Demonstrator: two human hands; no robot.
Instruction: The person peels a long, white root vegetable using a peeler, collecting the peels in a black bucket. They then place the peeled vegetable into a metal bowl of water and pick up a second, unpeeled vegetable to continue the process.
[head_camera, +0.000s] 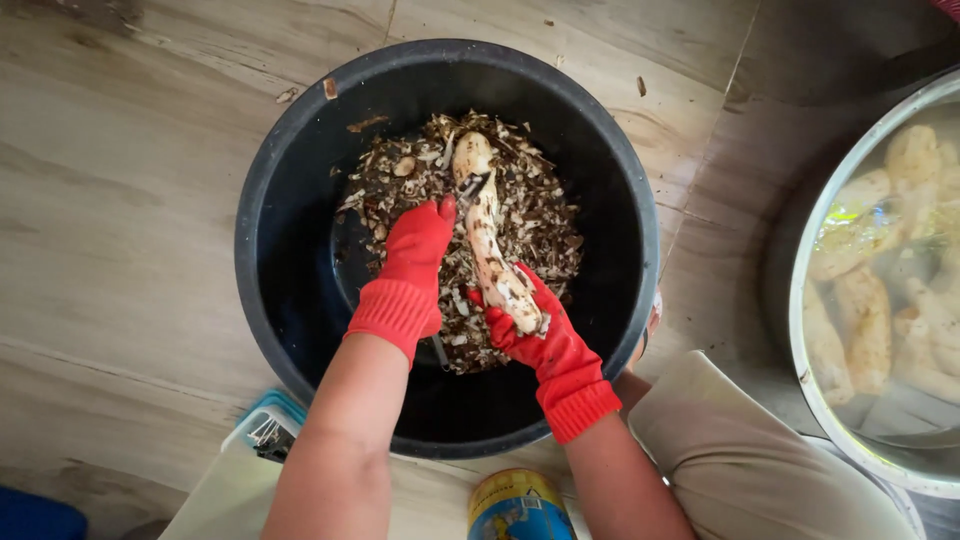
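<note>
over the black bucket (290, 250), our right hand (520, 320) grips the root (487, 235); left hand (415, 250) closed on the peeler (473, 184). we'd best stroke lightly so peelings (540, 220) fall inside.

The single head-worn camera looks almost straight down from close above onto a black bucket (300, 250) on the tiled floor (120, 200), the person's forearms entering from the bottom edge and a metal basin (800, 300) cut off at right.
</note>
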